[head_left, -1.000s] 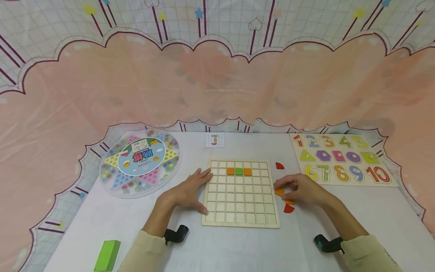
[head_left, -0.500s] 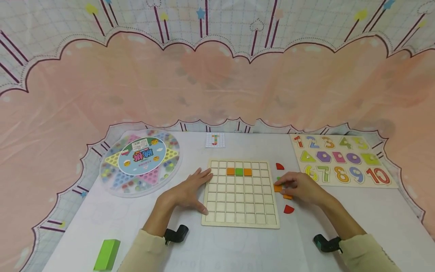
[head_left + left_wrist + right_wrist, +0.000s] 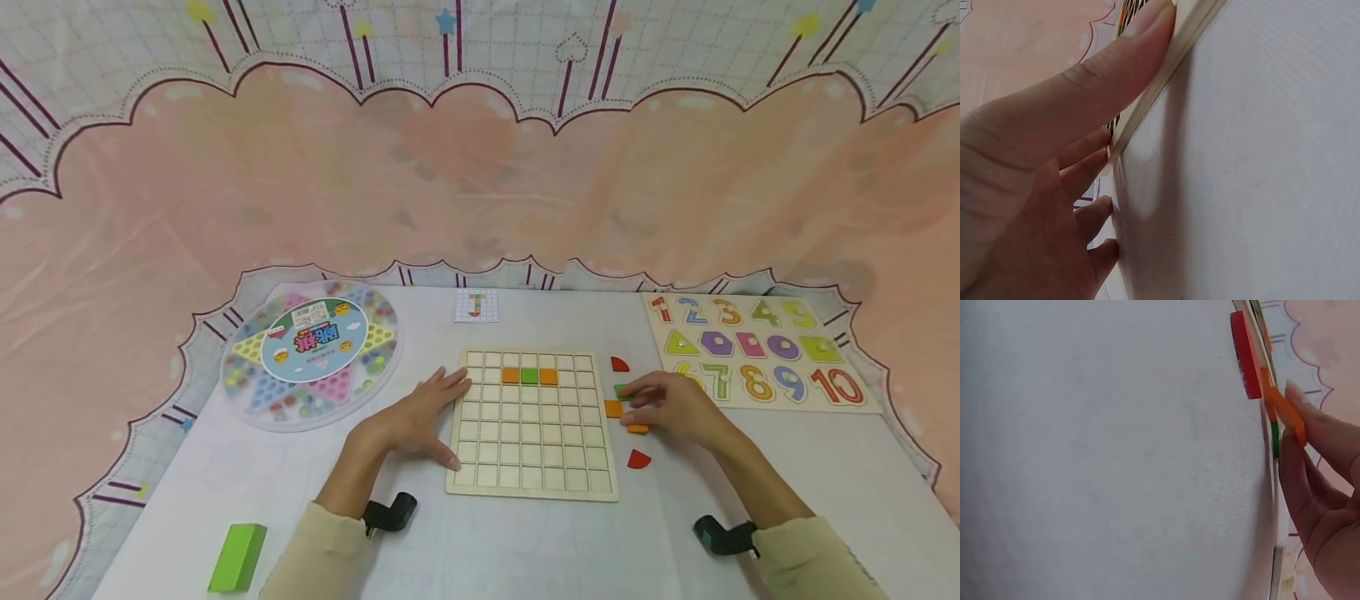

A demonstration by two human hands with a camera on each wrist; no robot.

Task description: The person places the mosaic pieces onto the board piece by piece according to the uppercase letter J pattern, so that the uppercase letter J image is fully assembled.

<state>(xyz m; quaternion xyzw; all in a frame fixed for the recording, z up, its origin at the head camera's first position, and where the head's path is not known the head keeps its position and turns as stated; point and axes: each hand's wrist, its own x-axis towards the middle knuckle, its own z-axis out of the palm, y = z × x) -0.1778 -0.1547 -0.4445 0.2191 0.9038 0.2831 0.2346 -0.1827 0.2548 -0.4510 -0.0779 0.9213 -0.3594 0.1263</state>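
A wooden grid board [image 3: 530, 479] lies in the middle of the table. In one row near its top sit an orange square [image 3: 511, 376], a green square [image 3: 529, 376] and another orange square [image 3: 548, 377]. My left hand [image 3: 416, 421] rests along the board's left edge, fingers spread, its thumb [image 3: 1141, 37] at the rim. Right of the board, my right hand [image 3: 671, 408] pinches a tilted orange tile [image 3: 1288, 415] between thumb and fingers. Beside it lie a flat orange tile [image 3: 613, 408] and a green tile [image 3: 622, 390], partly hidden by the fingers.
Red quarter-round pieces lie above [image 3: 619, 364] and below [image 3: 639, 459] the right hand. A small pattern card [image 3: 476, 306] lies beyond the board. A round checkers game [image 3: 311, 358] is at left, a number puzzle [image 3: 765, 350] at right, a green block [image 3: 237, 558] front left.
The right hand's fingers have shifted among the loose tiles, and the orange ones now lie farther apart from the lower red piece. The left hand stays at the board's edge.
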